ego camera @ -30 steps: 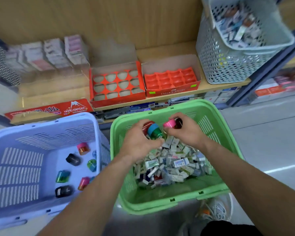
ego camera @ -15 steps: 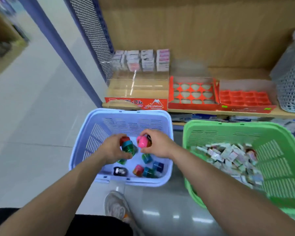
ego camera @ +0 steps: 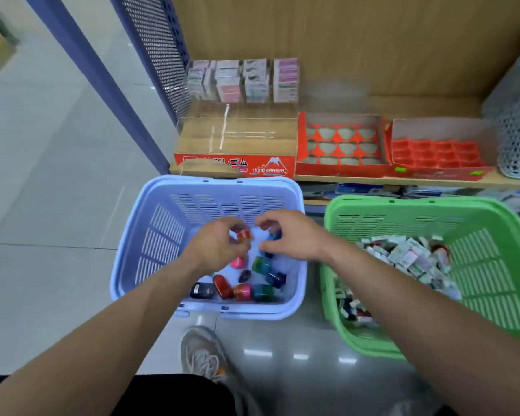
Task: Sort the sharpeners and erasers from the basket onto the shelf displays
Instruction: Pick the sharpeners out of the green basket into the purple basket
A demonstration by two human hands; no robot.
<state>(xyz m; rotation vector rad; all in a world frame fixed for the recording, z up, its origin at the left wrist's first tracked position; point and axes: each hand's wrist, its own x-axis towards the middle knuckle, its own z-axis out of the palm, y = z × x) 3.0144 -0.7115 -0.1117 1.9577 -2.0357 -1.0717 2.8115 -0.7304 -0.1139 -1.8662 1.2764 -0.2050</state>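
Both my hands hang over the light blue basket [ego camera: 150, 235]. My left hand [ego camera: 216, 249] has its fingers curled and pinches a red sharpener [ego camera: 244, 234] at the fingertips. Just to its right, my right hand [ego camera: 291, 235] is loosely curled and holds nothing, with a blue sharpener [ego camera: 274, 235] right under its fingers. Several coloured sharpeners [ego camera: 243, 291] lie on the basket floor. The green basket [ego camera: 418, 202] on the right holds a heap of small erasers [ego camera: 403, 256].
On the wooden shelf stand a clear "Hard Eraser" display box [ego camera: 237, 168], a red tray with round holes [ego camera: 339, 169] and a red tray with square cells [ego camera: 439, 154]. A grey basket [ego camera: 517, 139] sits far right. My shoe [ego camera: 204, 352] is below the blue basket.
My hands carried sharpeners from the green basket over to the blue one. Since half a second ago most have dropped in, and my right hand has let go of its pink and black ones.
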